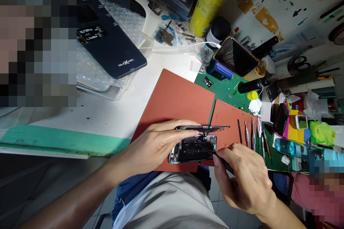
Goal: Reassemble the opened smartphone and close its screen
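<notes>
An opened phone body lies on the reddish-brown mat near the front edge, its black battery showing. The phone's screen panel is raised on edge along the far side of the body. My left hand grips this panel, with fingers on both of its faces. My right hand pinches a dark thin tool, probably tweezers, whose tip reaches into the phone near the middle, below the panel. The exact contact of the tip is too small to tell.
Several slim tools lie right of the phone. A phone on a stand, a yellow can and a dark jar stand behind. A dark blue device rests on bubble wrap at left. Another person's pink sleeve shows at right.
</notes>
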Demonstrator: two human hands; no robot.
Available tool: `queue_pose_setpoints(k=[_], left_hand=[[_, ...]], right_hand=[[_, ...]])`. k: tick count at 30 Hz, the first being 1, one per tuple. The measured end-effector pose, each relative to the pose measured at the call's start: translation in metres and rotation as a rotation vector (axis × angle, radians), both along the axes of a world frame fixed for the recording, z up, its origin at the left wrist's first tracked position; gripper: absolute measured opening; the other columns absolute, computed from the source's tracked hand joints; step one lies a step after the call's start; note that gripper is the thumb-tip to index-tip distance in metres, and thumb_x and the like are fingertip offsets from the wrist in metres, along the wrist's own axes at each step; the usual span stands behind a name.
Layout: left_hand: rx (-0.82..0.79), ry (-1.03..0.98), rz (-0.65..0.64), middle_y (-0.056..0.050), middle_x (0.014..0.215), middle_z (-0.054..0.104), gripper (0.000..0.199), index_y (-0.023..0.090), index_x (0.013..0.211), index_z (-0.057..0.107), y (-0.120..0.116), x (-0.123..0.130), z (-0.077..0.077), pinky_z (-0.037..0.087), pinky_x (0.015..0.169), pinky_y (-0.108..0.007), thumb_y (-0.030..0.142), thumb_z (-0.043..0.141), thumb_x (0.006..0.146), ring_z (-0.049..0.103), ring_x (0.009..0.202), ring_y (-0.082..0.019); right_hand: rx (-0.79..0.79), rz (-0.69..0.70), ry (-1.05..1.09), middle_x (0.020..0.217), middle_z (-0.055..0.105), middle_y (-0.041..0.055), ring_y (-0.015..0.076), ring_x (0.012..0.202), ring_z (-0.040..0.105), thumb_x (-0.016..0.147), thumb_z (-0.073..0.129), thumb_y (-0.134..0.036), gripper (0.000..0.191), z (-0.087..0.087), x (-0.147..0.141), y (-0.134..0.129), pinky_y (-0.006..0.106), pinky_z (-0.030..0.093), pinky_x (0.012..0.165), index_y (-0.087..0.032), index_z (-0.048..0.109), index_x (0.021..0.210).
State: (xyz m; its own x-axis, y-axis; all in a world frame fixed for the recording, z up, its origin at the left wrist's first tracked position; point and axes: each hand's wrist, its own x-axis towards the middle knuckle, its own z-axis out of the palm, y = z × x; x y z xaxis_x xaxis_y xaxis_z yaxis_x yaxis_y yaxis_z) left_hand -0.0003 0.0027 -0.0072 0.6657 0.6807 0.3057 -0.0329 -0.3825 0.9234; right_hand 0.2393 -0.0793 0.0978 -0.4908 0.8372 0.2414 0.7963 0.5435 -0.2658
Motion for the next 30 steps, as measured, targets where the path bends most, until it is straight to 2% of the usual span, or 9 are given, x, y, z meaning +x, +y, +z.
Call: queue_pose_setpoints(k=[3,7,10,15,26,30], left_hand=[[0.001,0.002,0.004,-0.005,0.145,0.073,0.049,0.023,0.14,0.072,-0.0001,-0.0001,-0.0001,0.056,0.112,-0.025,-0.002,0.049,0.106,0.071,0.131,-0.015],[-0.005,0.001,0.002,-0.005,0.145,0.073,0.048,0.024,0.14,0.072,-0.0004,-0.0005,-0.0003,0.057,0.111,-0.026,-0.001,0.049,0.107,0.071,0.132,-0.016],[-0.004,0.003,0.002,-0.005,0.146,0.072,0.048,0.024,0.141,0.072,-0.0007,-0.0005,-0.0007,0.057,0.112,-0.026,-0.001,0.049,0.107,0.07,0.132,-0.015],[0.006,-0.005,-0.002,-0.005,0.145,0.072,0.048,0.022,0.141,0.071,-0.0004,0.0005,-0.0001,0.055,0.113,-0.024,-0.002,0.048,0.107,0.069,0.133,-0.014],[0.003,-0.004,-0.006,-0.004,0.145,0.072,0.048,0.022,0.141,0.071,-0.0008,0.0005,0.0003,0.054,0.113,-0.022,-0.003,0.047,0.107,0.069,0.133,-0.012],[0.005,-0.002,-0.003,-0.004,0.145,0.072,0.048,0.022,0.141,0.071,-0.0005,0.0005,0.0002,0.054,0.112,-0.022,-0.003,0.047,0.107,0.069,0.133,-0.012]], right_hand=[[0.009,-0.008,-0.007,0.071,0.057,0.0,0.015,0.06,0.043,0.097,0.066,-0.006,0.014,-0.0006,-0.0003,0.0001,0.032,0.035,0.052,-0.012,0.063,0.11],[-0.023,-0.023,0.024,0.071,0.055,0.0,0.0162,0.063,0.043,0.098,0.061,-0.002,0.015,-0.0016,-0.0012,0.0003,0.034,0.035,0.055,-0.013,0.063,0.108],[0.018,-0.027,-0.003,0.069,0.053,-0.0019,0.0146,0.06,0.037,0.097,0.068,-0.002,0.014,-0.0013,-0.0015,-0.0001,0.034,0.03,0.054,-0.012,0.064,0.106],[-0.026,-0.018,0.03,0.073,0.057,0.0015,0.0165,0.065,0.043,0.095,0.065,0.0,0.017,-0.0001,-0.0008,-0.0013,0.035,0.034,0.057,-0.01,0.064,0.109],[0.003,-0.012,-0.033,0.069,0.053,-0.0015,0.0154,0.062,0.038,0.097,0.068,-0.001,0.015,0.0007,-0.0023,0.002,0.035,0.032,0.055,-0.01,0.066,0.108],[0.005,-0.009,-0.023,0.07,0.056,-0.0005,0.0149,0.061,0.04,0.097,0.069,-0.002,0.016,0.0034,0.0003,-0.0009,0.035,0.034,0.054,-0.01,0.066,0.11]])
